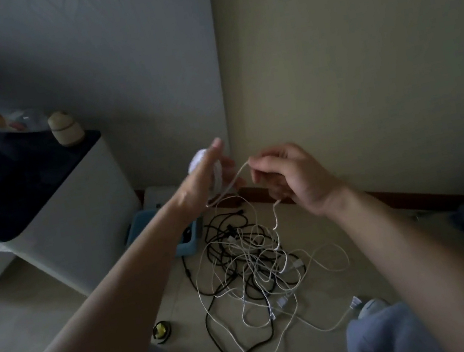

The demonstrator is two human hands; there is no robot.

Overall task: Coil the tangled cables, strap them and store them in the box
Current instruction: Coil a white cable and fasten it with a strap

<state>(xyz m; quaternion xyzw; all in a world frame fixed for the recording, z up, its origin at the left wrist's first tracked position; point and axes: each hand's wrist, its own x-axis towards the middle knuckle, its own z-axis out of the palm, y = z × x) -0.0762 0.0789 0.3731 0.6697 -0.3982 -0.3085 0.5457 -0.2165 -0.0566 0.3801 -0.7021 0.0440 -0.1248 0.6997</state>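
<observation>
White cable (pixel 236 175) spans both hands: the left hand (pixel 196 191) grips a small wound bundle of it, and the right hand (pixel 290 178) pinches the strand, probably to feed the next loop. Its tail drops into the tangle (pixel 249 265) of black and white cables on the floor (pixel 100 317). Just beyond the tangle, the blue box (pixel 189 247) holds something dark that cannot be made out.

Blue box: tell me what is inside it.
Inside the blue box, only a dark shape shows near its right end, too dim to identify. The left forearm crosses over the box and hides the rest of the interior.
</observation>
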